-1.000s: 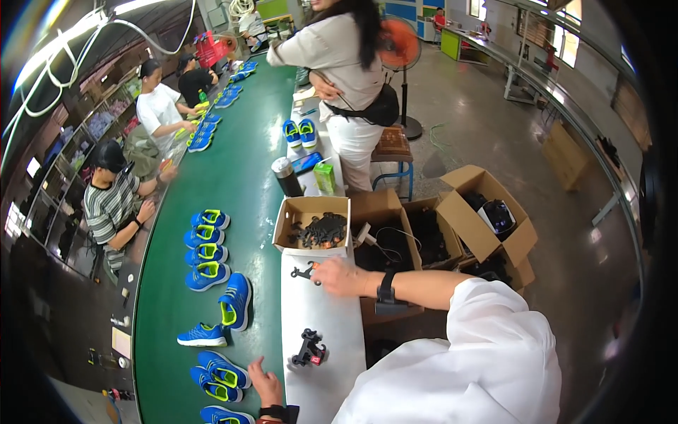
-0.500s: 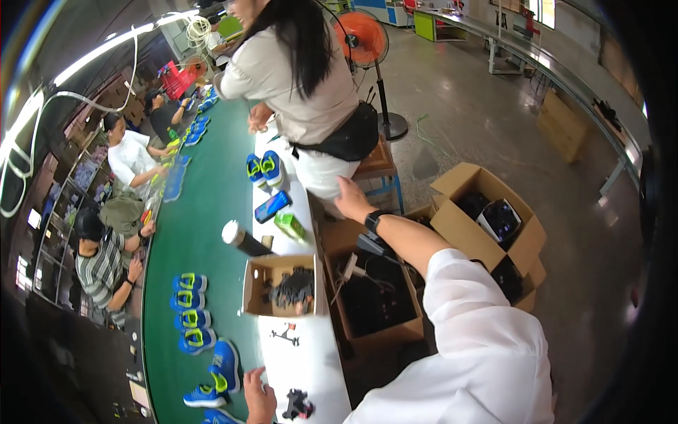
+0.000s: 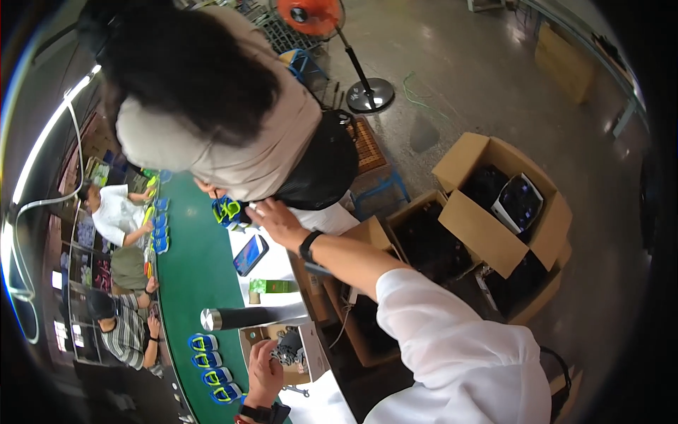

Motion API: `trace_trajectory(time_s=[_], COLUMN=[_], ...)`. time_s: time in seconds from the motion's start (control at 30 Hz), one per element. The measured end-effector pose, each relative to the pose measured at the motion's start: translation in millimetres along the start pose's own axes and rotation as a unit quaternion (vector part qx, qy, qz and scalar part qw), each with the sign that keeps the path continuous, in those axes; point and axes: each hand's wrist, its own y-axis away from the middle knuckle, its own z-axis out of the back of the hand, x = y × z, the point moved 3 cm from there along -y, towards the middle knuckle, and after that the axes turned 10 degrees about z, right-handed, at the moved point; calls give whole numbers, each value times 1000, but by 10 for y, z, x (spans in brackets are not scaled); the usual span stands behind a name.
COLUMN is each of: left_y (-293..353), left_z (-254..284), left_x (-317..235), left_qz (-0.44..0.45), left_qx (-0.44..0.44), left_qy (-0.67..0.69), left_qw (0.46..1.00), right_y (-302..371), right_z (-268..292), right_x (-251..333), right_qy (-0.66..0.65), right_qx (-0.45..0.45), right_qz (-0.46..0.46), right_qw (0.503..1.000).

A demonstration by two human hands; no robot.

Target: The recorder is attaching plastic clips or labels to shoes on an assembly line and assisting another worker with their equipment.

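Note:
My right hand [image 3: 281,225] reaches forward with its fingers stretched out, beside a co-worker's waist and near a pair of blue and lime shoes [image 3: 227,210]. Nothing shows in it. Close by, a smartphone [image 3: 251,255] and a green packet [image 3: 272,286] lie on the white ledge. My left hand [image 3: 264,373] is over the near side of a small cardboard box [image 3: 316,348] of dark parts, its fingers loosely bent and nothing visible in them. A dark tumbler with a steel lid [image 3: 236,318] stands beyond that box.
On the green conveyor belt [image 3: 194,283], several blue shoes [image 3: 212,367] line up at the near end. The co-worker [image 3: 212,162] leans over the ledge ahead. Open cartons [image 3: 484,233] of dark items are at right, with a stool and a fan [image 3: 371,95] behind. Other people sit across the belt.
My view has swung and moved forward. My right hand has reached further toward the co-worker and the shoes. My left hand has come from the ledge to the small box. The co-worker has bent over.

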Motion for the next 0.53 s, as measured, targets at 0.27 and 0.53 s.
trace_trajectory(time_s=[0.27,0.53], left_y=[-1072,-2152], left_z=[-101,-359], left_x=[-427,-967], left_qz=[-17,-221], left_qx=[19,-97], left_qy=[-37,-321], left_qw=[999,916], right_y=[4,665], right_z=[9,429], right_x=[86,-360], right_qy=[-75,-152], right_qx=[95,148], right_qz=[-54,-86], right_qw=[991,973])
